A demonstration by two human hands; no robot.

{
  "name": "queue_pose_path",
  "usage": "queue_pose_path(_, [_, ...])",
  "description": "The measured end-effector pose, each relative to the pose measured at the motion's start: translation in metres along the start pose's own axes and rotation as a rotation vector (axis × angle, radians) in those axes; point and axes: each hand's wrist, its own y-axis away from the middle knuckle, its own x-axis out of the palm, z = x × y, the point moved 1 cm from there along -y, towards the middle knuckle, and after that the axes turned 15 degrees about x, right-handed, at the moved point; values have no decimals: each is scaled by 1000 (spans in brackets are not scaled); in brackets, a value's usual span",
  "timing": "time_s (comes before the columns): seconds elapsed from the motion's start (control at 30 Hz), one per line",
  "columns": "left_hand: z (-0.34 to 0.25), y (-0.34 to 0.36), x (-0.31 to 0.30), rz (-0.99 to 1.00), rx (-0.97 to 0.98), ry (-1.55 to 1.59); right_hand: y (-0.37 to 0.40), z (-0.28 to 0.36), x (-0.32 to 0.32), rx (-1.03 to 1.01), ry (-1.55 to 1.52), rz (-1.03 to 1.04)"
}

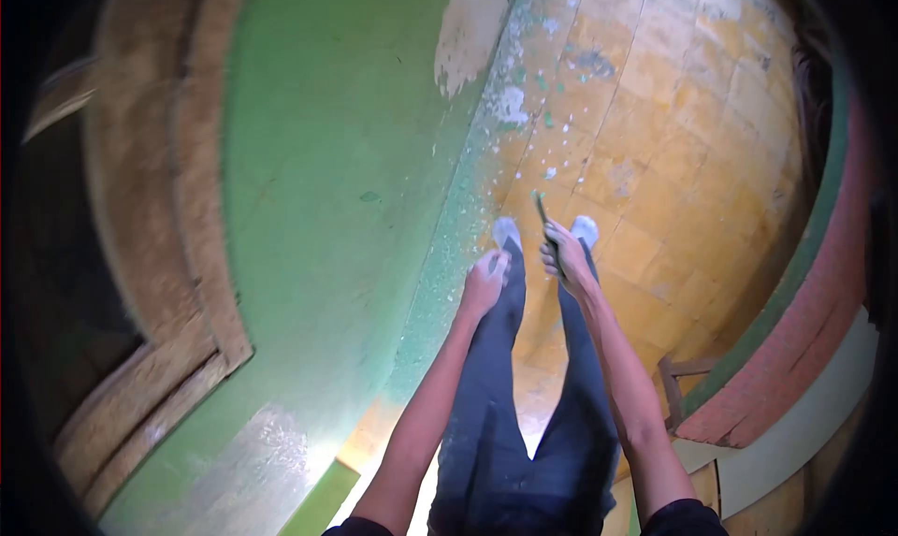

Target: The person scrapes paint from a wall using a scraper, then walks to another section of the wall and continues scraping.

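My right hand (567, 254) is wrapped round a slim dark tool (542, 209) that looks like a knife or narrow scraper. Its thin end points up and away from me, above the floor. Lower and to the left, my left hand (486, 280) is closed with curled fingers, in front of my left leg. Whatever it may hold is hidden. Neither hand touches the green wall (318, 181) on my left. Pale patches show on that wall where the green coat is gone.
Yellow floor tiles (655, 218) stretch ahead, with green and white flakes (513, 106) strewn along the wall's foot. A brown wooden frame (201, 162) borders an opening at left. At right stands a curved red and green edge (795, 349), beside a small wooden piece (672, 386).
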Motion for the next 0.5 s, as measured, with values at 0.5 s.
queue_pose_path(0.5, [31,-186,-97,-277,-101,-14,-190,35,188,-116,-72,234])
